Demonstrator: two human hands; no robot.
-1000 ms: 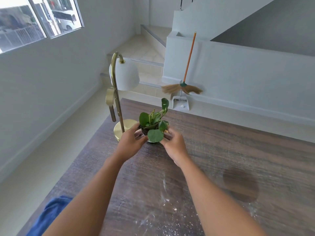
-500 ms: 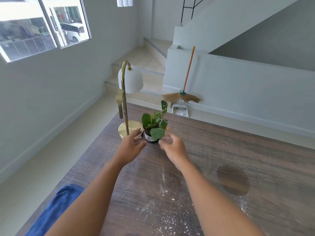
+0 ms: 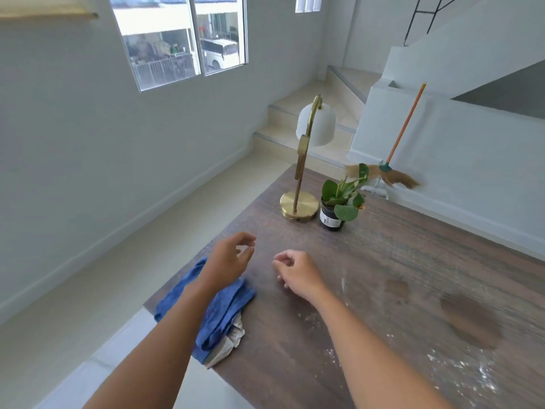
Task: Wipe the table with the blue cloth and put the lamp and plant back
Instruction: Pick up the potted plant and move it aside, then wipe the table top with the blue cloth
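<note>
A brass lamp (image 3: 298,205) with a white shade stands near the far left corner of the dark wooden table (image 3: 398,261). Right beside its base sits a small green plant (image 3: 342,199) in a dark pot. The blue cloth (image 3: 224,314) lies crumpled at the table's left edge, partly under my left forearm. My left hand (image 3: 228,259) hovers above the cloth's far end, fingers apart and empty. My right hand (image 3: 298,273) hangs over the tabletop beside it, fingers loosely curled, holding nothing. White powder (image 3: 460,370) is scattered on the wood at the near right.
Two darker patches (image 3: 469,320) mark the tabletop to the right. A broom (image 3: 395,169) with an orange handle leans on the white stair wall beyond the table. Steps rise behind the lamp, and tiled floor lies left of the table.
Both hands have let go of the plant pot and pulled back toward me. The plant now stands alone beside the lamp. The view has swung left, bringing the cloth into sight.
</note>
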